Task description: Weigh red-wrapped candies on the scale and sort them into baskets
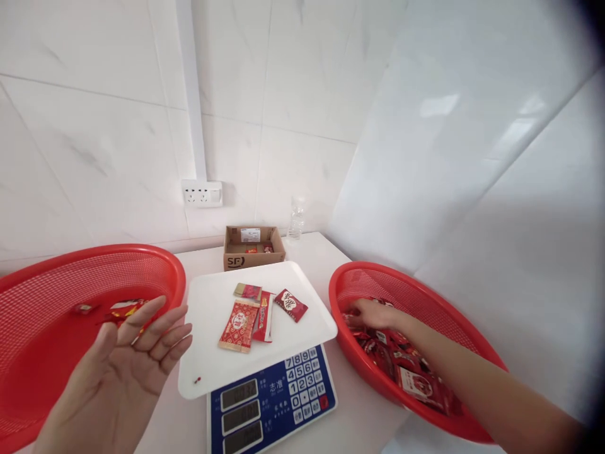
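My left hand point(127, 359) is held palm up with its fingers spread, holding nothing, in front of the left red basket point(174, 271). My right hand point(375, 314) reaches down into the right red basket point(338, 284) and touches the red snack packets point(416, 384) inside; its fingertips are hidden among them. Between the baskets, a white scale tray point(203, 328) carries a patterned red packet point(239, 326), a dark red packet point(290, 305), a narrow red packet point(265, 318) and a small pink-and-tan packet point(248, 291).
Below the tray is the blue scale panel point(274, 403) with displays and keys. Behind stand a cardboard box point(254, 260) with red packets inside and a clear plastic bottle point(296, 217). A few packets point(125, 309) lie in the left basket. Tiled walls close the back and right.
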`<state>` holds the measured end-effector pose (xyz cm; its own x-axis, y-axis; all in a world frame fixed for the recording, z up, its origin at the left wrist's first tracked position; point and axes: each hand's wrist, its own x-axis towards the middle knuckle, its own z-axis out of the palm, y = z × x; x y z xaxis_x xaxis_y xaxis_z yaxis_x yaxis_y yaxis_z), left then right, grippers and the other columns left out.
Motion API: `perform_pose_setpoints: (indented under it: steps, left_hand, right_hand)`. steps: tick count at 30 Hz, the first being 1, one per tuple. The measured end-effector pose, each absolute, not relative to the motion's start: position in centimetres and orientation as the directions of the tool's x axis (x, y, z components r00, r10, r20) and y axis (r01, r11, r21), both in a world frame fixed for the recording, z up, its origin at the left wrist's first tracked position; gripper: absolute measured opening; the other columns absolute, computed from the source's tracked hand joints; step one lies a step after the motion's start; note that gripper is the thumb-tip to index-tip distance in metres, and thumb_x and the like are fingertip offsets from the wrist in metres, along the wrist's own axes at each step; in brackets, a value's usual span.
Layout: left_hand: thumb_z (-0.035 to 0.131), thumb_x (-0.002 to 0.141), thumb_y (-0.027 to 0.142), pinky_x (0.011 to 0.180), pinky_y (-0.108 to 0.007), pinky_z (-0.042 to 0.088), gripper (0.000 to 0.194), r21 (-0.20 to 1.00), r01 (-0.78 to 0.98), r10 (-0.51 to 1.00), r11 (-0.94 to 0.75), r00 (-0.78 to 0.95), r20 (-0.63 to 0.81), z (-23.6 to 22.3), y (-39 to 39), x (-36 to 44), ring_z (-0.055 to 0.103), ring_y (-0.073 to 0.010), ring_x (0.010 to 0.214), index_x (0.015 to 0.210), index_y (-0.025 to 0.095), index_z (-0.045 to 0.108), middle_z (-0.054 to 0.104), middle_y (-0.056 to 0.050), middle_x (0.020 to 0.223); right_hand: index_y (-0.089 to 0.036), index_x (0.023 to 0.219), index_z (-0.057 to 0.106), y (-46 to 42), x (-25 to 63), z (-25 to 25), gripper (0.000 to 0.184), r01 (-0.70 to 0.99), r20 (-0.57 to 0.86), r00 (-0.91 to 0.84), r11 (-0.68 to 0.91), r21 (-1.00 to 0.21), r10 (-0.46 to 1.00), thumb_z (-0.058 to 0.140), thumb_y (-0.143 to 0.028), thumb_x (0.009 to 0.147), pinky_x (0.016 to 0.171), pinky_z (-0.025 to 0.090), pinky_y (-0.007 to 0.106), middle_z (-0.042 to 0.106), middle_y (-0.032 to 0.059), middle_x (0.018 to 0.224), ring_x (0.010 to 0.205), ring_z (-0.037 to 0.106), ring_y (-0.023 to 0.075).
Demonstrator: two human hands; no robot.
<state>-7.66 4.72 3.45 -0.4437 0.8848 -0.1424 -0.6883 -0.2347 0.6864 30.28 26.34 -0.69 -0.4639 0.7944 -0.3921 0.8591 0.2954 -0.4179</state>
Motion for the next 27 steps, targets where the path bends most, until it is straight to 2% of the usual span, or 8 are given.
perform_pose_setpoints:
  steps: [4, 9, 12, 17, 20, 22, 25, 27]
  left_hand:
    - [0.060, 0.078, 0.050, 0.075, -0.031, 0.059, 0.040, 0.700, -0.685, 0.879, -0.203, -0.443, -0.179, 4.0, 4.6, -7.5, 0.066, -0.0195, 0.087, 0.110, 0.026, 0.064, 0.069, -0.005, 0.103]
    - [0.063, 0.077, 0.046, 0.068, -0.027, 0.060, 0.031, 0.707, -0.678, 0.878, -0.203, -0.445, -0.175, 4.7, 4.5, -7.1, 0.063, -0.0168, 0.078, 0.098, 0.024, 0.066, 0.068, -0.003, 0.088]
    - [0.064, 0.076, 0.045, 0.065, -0.026, 0.059, 0.030, 0.713, -0.669, 0.884, -0.209, -0.441, -0.155, 5.0, 4.5, -6.9, 0.062, -0.0159, 0.073, 0.095, 0.022, 0.066, 0.066, -0.003, 0.083]
    - [0.066, 0.075, 0.043, 0.062, -0.024, 0.058, 0.029, 0.721, -0.664, 0.896, -0.197, -0.421, -0.143, 5.3, 4.3, -6.7, 0.060, -0.0150, 0.070, 0.094, 0.021, 0.066, 0.063, -0.004, 0.079]
    - [0.069, 0.073, 0.043, 0.061, -0.024, 0.058, 0.031, 0.725, -0.657, 0.893, -0.207, -0.430, -0.134, 5.2, 4.2, -6.8, 0.060, -0.0147, 0.069, 0.094, 0.021, 0.066, 0.063, -0.003, 0.077]
    - [0.068, 0.073, 0.044, 0.063, -0.024, 0.058, 0.031, 0.720, -0.661, 0.893, -0.211, -0.430, -0.133, 5.1, 4.1, -6.9, 0.060, -0.0145, 0.069, 0.094, 0.021, 0.066, 0.064, -0.003, 0.077]
    - [0.061, 0.078, 0.050, 0.073, -0.030, 0.059, 0.038, 0.695, -0.681, 0.898, -0.231, -0.424, -0.117, 5.0, 4.0, -7.1, 0.065, -0.0194, 0.084, 0.105, 0.024, 0.065, 0.068, -0.007, 0.095]
    - [0.053, 0.081, 0.057, 0.083, -0.040, 0.057, 0.049, 0.653, -0.707, 0.909, -0.271, -0.411, -0.066, 5.0, 3.9, -7.3, 0.061, -0.0265, 0.107, 0.120, 0.029, 0.059, 0.063, -0.010, 0.120]
  right_hand:
    - [-0.018, 0.067, 0.061, 26.3, 31.2, 0.1, 0.021, 0.871, -0.375, -0.440, 0.287, -0.398, 0.816, 0.057, -0.038, 0.072, 0.062, 0.047, 0.032, 0.069, 0.0041, 0.070, 0.069, 0.063, 0.0232]
    - [-0.020, 0.078, 0.061, 25.4, 31.5, 2.0, 0.023, 0.860, -0.152, -0.400, 0.312, -0.405, 0.904, 0.051, -0.041, 0.076, 0.080, 0.047, 0.041, 0.070, 0.0075, 0.087, 0.087, 0.064, 0.0282]
    - [-0.022, 0.092, 0.062, 24.0, 30.2, 4.0, 0.030, 0.806, -0.010, -0.341, 0.287, -0.518, 0.940, 0.050, -0.046, 0.081, 0.087, 0.047, 0.042, 0.069, 0.0081, 0.101, 0.095, 0.063, 0.0286]
    - [-0.022, 0.118, 0.055, 21.1, 25.3, 6.6, 0.046, 0.596, -0.102, -0.439, 0.205, -0.776, 0.893, 0.057, -0.048, 0.079, 0.095, 0.046, 0.041, 0.065, 0.0083, 0.117, 0.107, 0.061, 0.0256]
    - [-0.022, 0.135, 0.042, 20.0, 22.6, 7.0, 0.064, 0.540, -0.199, -0.520, 0.139, -0.830, 0.830, 0.060, -0.045, 0.078, 0.096, 0.047, 0.041, 0.058, 0.0116, 0.128, 0.109, 0.061, 0.0242]
    - [-0.023, 0.141, 0.035, 19.3, 21.7, 6.9, 0.071, 0.562, -0.189, -0.532, 0.178, -0.808, 0.825, 0.062, -0.042, 0.078, 0.099, 0.044, 0.043, 0.050, 0.0123, 0.138, 0.116, 0.056, 0.0253]
    - [-0.031, 0.141, 0.037, 17.8, 21.9, 6.7, 0.067, 0.623, -0.162, -0.500, 0.223, -0.750, 0.851, 0.060, -0.045, 0.080, 0.105, 0.037, 0.051, 0.044, 0.0089, 0.143, 0.127, 0.046, 0.0294]
    - [-0.035, 0.141, 0.036, 16.4, 22.8, 6.1, 0.066, 0.548, -0.184, -0.525, 0.165, -0.820, 0.831, 0.060, -0.048, 0.081, 0.106, 0.033, 0.053, 0.041, 0.0073, 0.145, 0.129, 0.043, 0.0307]
